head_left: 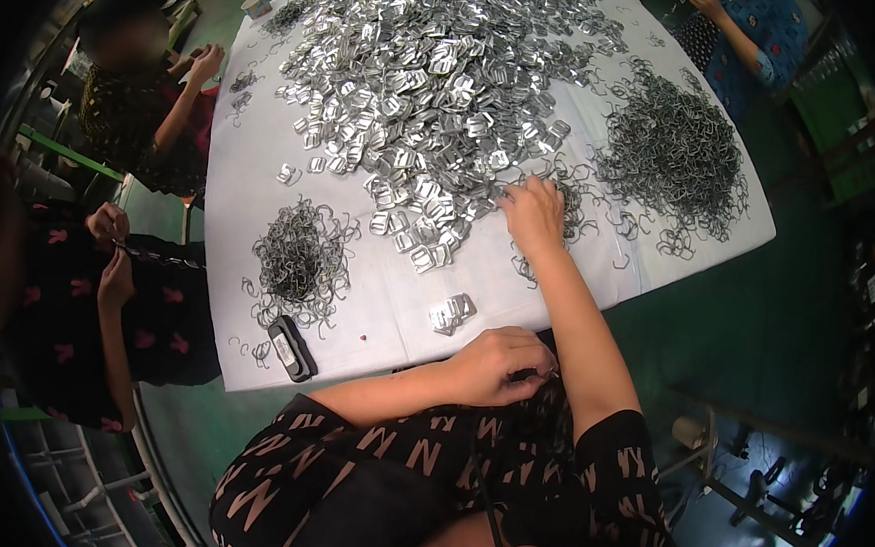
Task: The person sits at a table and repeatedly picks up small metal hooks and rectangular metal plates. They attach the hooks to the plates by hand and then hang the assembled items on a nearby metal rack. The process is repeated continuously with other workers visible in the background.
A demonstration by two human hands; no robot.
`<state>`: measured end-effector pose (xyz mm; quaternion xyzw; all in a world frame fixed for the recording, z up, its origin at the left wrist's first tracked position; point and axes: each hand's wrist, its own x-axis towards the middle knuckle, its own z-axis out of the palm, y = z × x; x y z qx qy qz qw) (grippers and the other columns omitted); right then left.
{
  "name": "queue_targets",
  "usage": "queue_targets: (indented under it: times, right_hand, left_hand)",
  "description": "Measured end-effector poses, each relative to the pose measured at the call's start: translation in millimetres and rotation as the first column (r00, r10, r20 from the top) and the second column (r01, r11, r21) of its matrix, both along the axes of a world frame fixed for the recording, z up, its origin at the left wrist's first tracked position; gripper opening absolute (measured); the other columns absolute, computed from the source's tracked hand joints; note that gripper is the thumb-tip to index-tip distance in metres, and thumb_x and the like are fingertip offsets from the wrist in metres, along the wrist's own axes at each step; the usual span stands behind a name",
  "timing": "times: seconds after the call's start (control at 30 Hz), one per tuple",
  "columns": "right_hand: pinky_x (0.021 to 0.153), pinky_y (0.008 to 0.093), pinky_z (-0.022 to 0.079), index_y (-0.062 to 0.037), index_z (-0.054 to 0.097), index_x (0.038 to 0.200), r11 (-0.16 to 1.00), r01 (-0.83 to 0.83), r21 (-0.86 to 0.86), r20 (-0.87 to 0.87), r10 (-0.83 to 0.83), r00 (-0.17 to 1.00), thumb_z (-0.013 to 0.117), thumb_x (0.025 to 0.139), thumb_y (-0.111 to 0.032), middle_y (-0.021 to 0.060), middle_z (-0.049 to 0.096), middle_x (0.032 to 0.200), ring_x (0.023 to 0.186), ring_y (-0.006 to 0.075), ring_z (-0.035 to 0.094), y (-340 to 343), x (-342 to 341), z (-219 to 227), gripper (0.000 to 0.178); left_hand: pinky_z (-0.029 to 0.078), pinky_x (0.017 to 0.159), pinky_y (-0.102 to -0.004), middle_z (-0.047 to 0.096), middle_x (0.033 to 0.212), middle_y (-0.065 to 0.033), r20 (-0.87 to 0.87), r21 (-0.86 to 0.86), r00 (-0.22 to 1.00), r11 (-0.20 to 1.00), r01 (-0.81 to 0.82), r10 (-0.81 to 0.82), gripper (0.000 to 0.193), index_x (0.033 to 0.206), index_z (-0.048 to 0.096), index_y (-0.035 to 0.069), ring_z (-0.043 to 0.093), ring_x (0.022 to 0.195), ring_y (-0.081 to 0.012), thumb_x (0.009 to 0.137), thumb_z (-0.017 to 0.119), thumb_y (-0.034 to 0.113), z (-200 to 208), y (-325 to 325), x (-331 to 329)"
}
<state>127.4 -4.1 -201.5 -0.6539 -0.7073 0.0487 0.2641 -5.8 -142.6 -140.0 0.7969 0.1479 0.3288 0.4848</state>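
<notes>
My left hand (505, 366) is closed near the table's front edge, in front of my body. Whatever its fingers pinch is too small or hidden to make out. My right hand (534, 217) reaches forward, its bent fingertips down where the big heap of flat silver metal buckles (438, 103) meets a small scatter of bent wire hooks (577, 197). What lies between those fingers, if anything, does not show. Beyond my left hand, a small separate stack of buckles (450, 312) lies on the white-covered table (375, 315).
A dense pile of wire hooks (670, 152) lies at the right, another (300, 260) at the left. A black oblong object (292, 349) sits on the front left edge. Co-workers' hands (113, 254) work along the left side; another person's arm (728, 26) shows at the far right.
</notes>
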Motion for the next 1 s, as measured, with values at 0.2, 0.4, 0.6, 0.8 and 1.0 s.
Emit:
queue_targets:
  times: [0.2,0.4,0.6,0.8,1.0]
  right_hand:
    - [0.087,0.0406,0.037,-0.0101,0.072,0.089,0.988,0.034,-0.152,-0.011,-0.036,0.999,0.075,0.076,-0.027,0.0064,0.059,0.095,0.099,0.0269,0.052,0,-12,16,0.022]
    - [0.088,0.0404,0.035,-0.0107,0.07,0.086,0.991,0.076,-0.109,-0.038,-0.081,0.996,0.078,0.073,-0.029,0.0057,0.058,0.098,0.102,0.0266,0.05,-9,-14,7,0.024]
    - [0.077,0.0387,0.045,-0.0054,0.068,0.092,0.983,-0.113,-0.144,-0.286,0.068,0.956,0.077,0.076,-0.02,0.0063,0.064,0.085,0.084,0.0237,0.06,-10,-3,5,0.024]
    - [0.052,0.0227,0.047,0.0038,0.064,0.092,0.925,-0.287,-0.25,-0.933,-0.15,0.328,0.068,0.087,-0.009,0.0043,0.064,0.071,0.059,0.0086,0.059,-91,49,37,0.015]
    - [0.057,0.0226,0.049,0.0041,0.063,0.09,0.942,-0.181,-0.284,-0.884,-0.183,0.43,0.068,0.088,-0.008,0.0032,0.064,0.072,0.061,0.0083,0.059,-165,65,75,0.013]
  left_hand:
    - [0.051,0.07,-0.0364,0.068,0.088,-0.0106,0.014,0.014,0.999,0.999,-0.032,0.032,0.018,0.081,0.056,0.004,0.064,0.079,-0.0286,0.07,0.068,-0.003,-8,4,-1]
    - [0.05,0.069,-0.0362,0.067,0.088,-0.0111,0.016,0.0,0.999,1.0,-0.029,0.029,0.017,0.081,0.057,0.003,0.063,0.077,-0.0292,0.069,0.068,-0.002,-11,5,5]
    - [0.052,0.071,-0.0359,0.068,0.088,-0.0114,0.004,-0.008,0.999,0.998,-0.054,0.054,0.017,0.082,0.058,0.002,0.065,0.081,-0.0289,0.069,0.068,-0.003,-4,6,2]
    - [0.053,0.068,-0.0332,0.069,0.089,-0.0118,-0.032,-0.017,0.986,0.986,-0.165,0.164,0.015,0.081,0.059,0.002,0.067,0.08,-0.0275,0.071,0.069,-0.001,-4,8,3]
    - [0.052,0.066,-0.036,0.067,0.084,-0.0119,-0.036,-0.018,0.953,0.954,-0.301,0.3,0.017,0.082,0.06,0.002,0.065,0.076,-0.0306,0.07,0.071,0.0,-4,-1,18]
